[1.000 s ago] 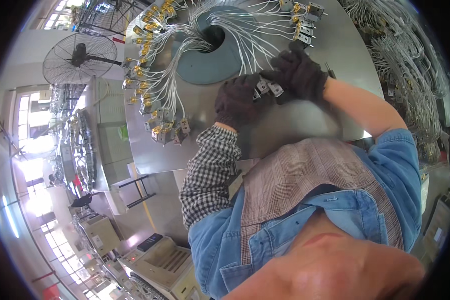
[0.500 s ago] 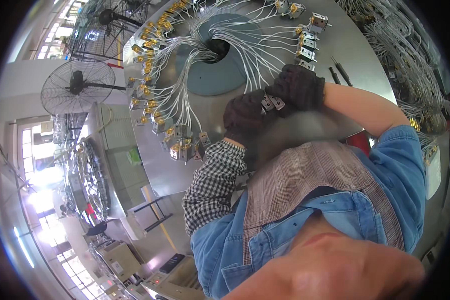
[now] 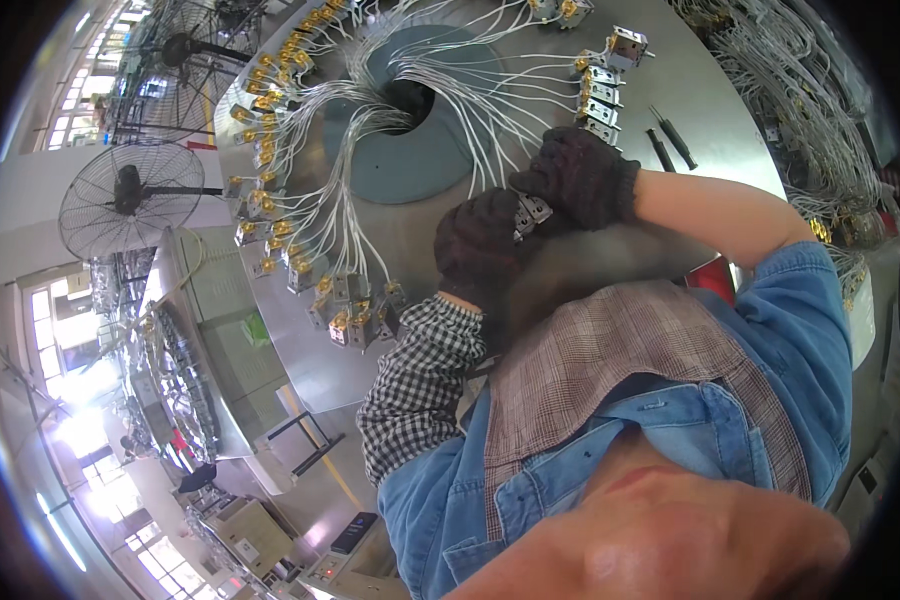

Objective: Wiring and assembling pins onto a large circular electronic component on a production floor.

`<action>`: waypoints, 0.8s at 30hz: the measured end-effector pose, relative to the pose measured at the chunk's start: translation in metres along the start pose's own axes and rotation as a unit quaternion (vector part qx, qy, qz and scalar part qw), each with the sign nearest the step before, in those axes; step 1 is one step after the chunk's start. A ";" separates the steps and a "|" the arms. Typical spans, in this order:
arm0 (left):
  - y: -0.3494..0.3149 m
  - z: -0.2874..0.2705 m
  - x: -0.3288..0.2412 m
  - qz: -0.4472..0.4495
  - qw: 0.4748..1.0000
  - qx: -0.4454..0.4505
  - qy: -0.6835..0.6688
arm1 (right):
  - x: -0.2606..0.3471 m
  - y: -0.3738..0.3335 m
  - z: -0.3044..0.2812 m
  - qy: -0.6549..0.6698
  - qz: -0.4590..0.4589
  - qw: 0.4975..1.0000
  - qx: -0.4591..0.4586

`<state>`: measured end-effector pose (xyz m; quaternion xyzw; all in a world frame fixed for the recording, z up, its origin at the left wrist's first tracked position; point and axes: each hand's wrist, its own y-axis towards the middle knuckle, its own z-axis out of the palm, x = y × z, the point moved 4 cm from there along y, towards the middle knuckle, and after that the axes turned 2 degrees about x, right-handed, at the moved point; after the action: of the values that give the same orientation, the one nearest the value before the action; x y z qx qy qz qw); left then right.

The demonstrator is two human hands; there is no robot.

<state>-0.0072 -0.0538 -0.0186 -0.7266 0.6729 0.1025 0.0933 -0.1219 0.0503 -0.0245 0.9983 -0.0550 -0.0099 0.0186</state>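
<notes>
A small silver metal box with round holes (image 3: 532, 212) sits between my two dark-gloved hands. My left hand (image 3: 482, 240) is closed around its left side, and most of the box is hidden by the gloves. Curled over its top, my right hand (image 3: 580, 178) has its fingers pressed together; what lies under those fingertips is hidden. White wires (image 3: 485, 140) run from the hole in a grey disc (image 3: 410, 175) to similar boxes with yellow parts around the metal table (image 3: 530, 85). A short row of these boxes (image 3: 600, 105) stands just beyond my right hand.
Two dark-handled hand tools (image 3: 675, 138) lie to the right of my hands. Boxes with yellow parts (image 3: 350, 315) cluster at the left table edge. Bundles of grey-white wires (image 3: 805, 110) hang at the right. A large fan (image 3: 130, 190) stands at the left.
The view has shifted a little, so the table and fan sit lower and further left. My hands stay together, and the metal box has turned slightly between them.
</notes>
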 end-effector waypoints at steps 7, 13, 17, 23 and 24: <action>0.010 -0.007 0.008 0.063 0.997 0.020 -0.030 | -0.012 0.011 0.021 0.050 -0.031 0.991 0.121; 0.002 -0.010 -0.005 0.057 0.998 -0.014 0.040 | -0.021 -0.009 -0.021 0.162 -0.034 0.981 -0.105; 0.000 -0.014 -0.002 0.049 0.998 -0.026 0.040 | -0.116 -0.051 -0.064 0.073 0.131 0.938 -0.312; 0.000 -0.013 0.002 0.049 0.997 -0.041 0.048 | -0.196 -0.066 -0.017 0.252 0.202 0.941 -0.106; 0.000 -0.011 0.003 0.038 0.997 -0.038 0.047 | -0.208 -0.062 -0.015 0.296 0.202 0.926 -0.119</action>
<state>-0.0071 -0.0597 -0.0086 -0.7074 0.6994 0.0973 0.0302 -0.3218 0.1352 -0.0078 0.9142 -0.2455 0.2834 0.1541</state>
